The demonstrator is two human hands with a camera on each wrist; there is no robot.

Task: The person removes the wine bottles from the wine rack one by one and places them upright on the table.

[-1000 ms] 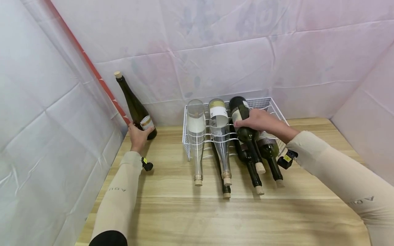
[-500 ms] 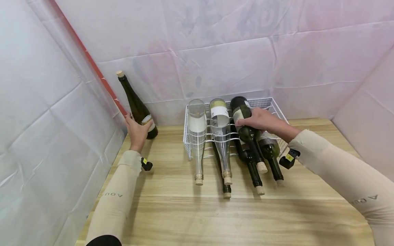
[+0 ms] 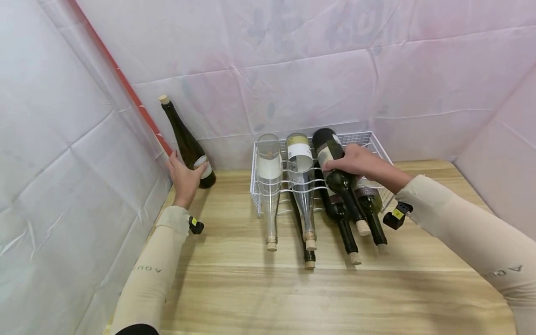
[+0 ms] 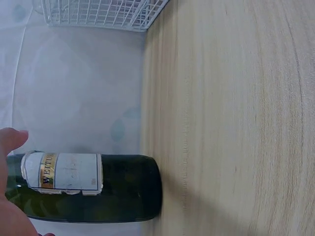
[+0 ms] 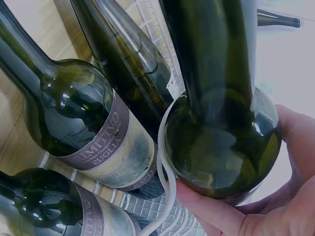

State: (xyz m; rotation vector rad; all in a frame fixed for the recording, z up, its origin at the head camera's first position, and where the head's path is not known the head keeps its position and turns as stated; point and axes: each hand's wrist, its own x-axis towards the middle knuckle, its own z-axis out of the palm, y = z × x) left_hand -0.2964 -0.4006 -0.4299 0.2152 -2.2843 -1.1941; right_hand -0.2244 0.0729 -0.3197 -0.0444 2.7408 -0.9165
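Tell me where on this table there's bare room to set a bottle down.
Free: the wooden table in front of the corked necks, and the strip between the upright dark bottle under the left hand and the wire basket. Crowded: the basket, where the right hand grips a green bottle.

R hand (image 3: 356, 163) lifts the dark bottle (image 3: 335, 167) a bit higher off the rack (image 3: 378, 144) vs 1 s ago; its cork end sits lower and further right. L hand (image 3: 184, 174) slides up the standing bottle (image 3: 188, 146), now beside the label, fingers closer round it.
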